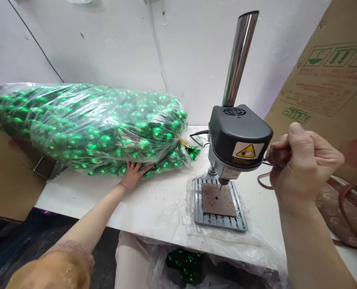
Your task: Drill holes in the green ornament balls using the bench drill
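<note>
- Green, glossy baubles [106, 140] crammed into a big clear plastic bag [60, 96] lie left of the bench drill press [238, 136], and the bag's tied neck [184, 142] ends just beside the machine!
- Left of the drill press, the left hand [134, 174] is pressed open against the bag's underside, fingers spread.
- Right of the drill press, the right hand [301, 166] is curled into a tight fist around something small and dark, too hidden to identify.
- Hands well apart, with the drill press between them, and neither is touching it.
- Below the drill press's head, the drill bit [219, 188] points down at a brown square plate [219, 204] with a small hole, lying loose on the slotted grey base [217, 220].
- Dark specks [169, 204] are scattered across the white table [76, 200] in front of the drill press.
- Watch that slippery bag: one nudge and it could roll off the table or drag on the black power cord [199, 134].
- Danger at the bit, too: an unclamped plate could spin if drilled, and the brown cord [264, 181] near the right hand could snag.
</note>
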A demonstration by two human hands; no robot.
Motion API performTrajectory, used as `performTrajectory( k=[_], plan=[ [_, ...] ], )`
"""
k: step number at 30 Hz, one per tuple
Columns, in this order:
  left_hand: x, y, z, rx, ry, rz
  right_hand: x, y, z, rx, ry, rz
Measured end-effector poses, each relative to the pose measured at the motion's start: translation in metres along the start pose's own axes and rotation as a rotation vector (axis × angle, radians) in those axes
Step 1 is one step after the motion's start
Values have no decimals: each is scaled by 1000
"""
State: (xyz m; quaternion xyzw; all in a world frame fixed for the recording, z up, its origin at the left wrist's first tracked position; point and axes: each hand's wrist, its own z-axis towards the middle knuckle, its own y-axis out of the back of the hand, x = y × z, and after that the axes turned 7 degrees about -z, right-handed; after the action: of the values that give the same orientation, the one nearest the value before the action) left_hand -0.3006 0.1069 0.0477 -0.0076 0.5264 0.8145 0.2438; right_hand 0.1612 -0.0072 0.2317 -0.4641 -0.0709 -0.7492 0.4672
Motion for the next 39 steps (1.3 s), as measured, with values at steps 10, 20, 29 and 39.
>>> performTrajectory(
  k=[10,20,29,39],
  plan=[
    [-43,-22,-48,16,-227,55,-2,4,0,8,-16,-7],
    [-214,-112,90,374,-395,107,-2,4,0,6,-31,1],
    [-187,-107,38,425,-326,194,-4,5,-1,14,-10,6],
    [-226,-113,66,327,20,65,-5,4,-2,9,-4,11]
  ],
)
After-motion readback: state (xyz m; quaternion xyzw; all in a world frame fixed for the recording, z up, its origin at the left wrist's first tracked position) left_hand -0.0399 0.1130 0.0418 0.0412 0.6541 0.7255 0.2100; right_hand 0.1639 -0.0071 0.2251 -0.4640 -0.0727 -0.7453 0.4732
